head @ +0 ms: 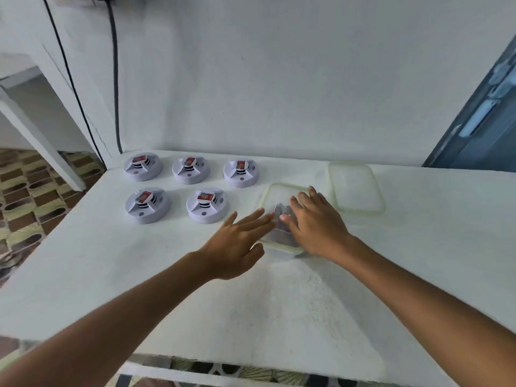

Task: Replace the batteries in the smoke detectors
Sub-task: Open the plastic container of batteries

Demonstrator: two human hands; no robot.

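Five smoke detectors (178, 185) sat on the white table (279, 303) at my left in two rows, three behind and two in front. Each lay back upward with a red-labelled battery (205, 197) showing, I judged so every cell could be reached in turn. My left hand (237, 244) hovered with fingers straight and spread, holding nothing, its fingertips just beside the near-left edge of the clear container (275, 191), probably to steady it. My right hand (312, 222) lay over the open container, fingers reaching down into it. I could not tell whether they had pinched anything, since the hand covered most of the dark things inside (282, 216); those were blurred, and I took them for batteries only by guess. The container's lid (356, 188) lay off to the right, clear of the work.
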